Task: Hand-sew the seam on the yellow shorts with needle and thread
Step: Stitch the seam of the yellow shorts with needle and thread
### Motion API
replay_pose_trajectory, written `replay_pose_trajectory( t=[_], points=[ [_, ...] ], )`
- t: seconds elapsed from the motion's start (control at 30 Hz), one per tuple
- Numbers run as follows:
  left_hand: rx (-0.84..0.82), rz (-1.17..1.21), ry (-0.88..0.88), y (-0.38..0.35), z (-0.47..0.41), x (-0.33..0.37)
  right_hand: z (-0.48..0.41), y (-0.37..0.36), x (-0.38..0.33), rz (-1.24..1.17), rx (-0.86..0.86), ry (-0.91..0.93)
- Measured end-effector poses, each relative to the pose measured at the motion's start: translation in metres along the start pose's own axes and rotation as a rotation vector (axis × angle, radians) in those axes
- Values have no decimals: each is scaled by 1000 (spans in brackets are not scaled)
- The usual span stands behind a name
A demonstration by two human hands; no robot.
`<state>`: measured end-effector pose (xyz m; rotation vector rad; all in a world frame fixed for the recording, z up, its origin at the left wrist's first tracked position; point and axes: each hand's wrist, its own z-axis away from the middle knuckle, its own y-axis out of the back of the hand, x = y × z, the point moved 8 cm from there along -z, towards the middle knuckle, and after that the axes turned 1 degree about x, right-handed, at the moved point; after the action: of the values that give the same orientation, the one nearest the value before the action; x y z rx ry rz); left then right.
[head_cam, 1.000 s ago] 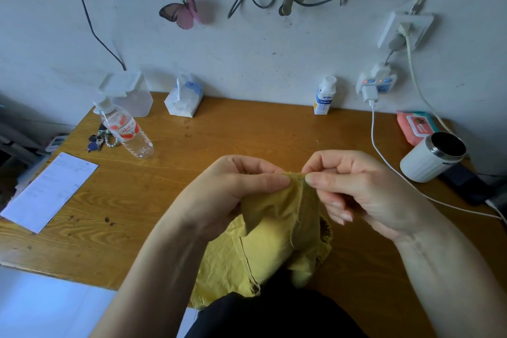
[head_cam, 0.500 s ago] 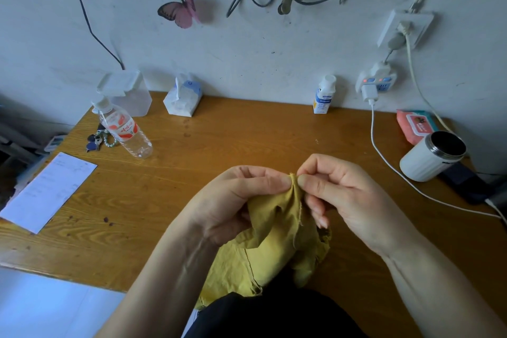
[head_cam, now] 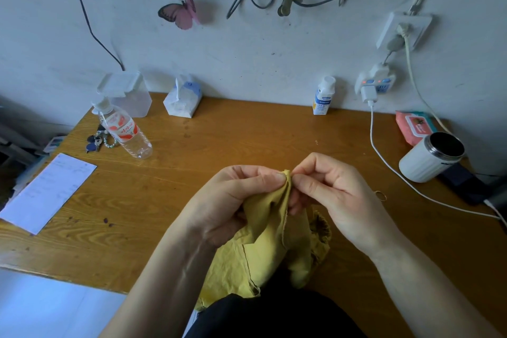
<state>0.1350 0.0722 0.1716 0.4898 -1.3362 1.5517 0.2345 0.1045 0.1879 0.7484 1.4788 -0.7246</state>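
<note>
The left hand [head_cam: 233, 200] and right hand [head_cam: 340, 197] are pinching a raised fold of limp, light mustard-yellow fabric shorts [head_cam: 270, 252], likely needing tension beside the seam.

Bare across the middle of the brown wooden desk [head_cam: 247, 140], beyond the crumpled yellow cloth shorts [head_cam: 263, 250] pinched between left hand [head_cam: 233, 200] and right hand [head_cam: 337, 195]. Hemmed left by a lying clear plastic water bottle [head_cam: 126, 132] and a white paper sheet [head_cam: 46, 192]; right by a trailing white charging cable [head_cam: 371, 129] and a white ribbed mug [head_cam: 428, 162]; along the wall by a white tissue pack [head_cam: 182, 101] and a small white bottle [head_cam: 323, 99].
</note>
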Motion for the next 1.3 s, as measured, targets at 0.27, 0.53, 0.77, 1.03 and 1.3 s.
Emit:
replay_pose_trajectory(
  t=[0.27, 0.53, 0.77, 1.03, 1.3],
  points=[
    [177, 2, 35, 16, 2, -3, 5, 17, -24, 412, 258, 317],
    [201, 3, 64, 16, 1, -5, 5, -9, -41, 863, 303, 616],
    [217, -61, 56, 16, -2, -3, 15, -12, -48, 741, 465, 770],
    [287, -103, 48, 29, -4, -5, -1, -20, -26, 912, 388, 663],
    [345, -209, 128, 38, -10, -33, -3, -7, -35, 500, 506, 653]
  ],
)
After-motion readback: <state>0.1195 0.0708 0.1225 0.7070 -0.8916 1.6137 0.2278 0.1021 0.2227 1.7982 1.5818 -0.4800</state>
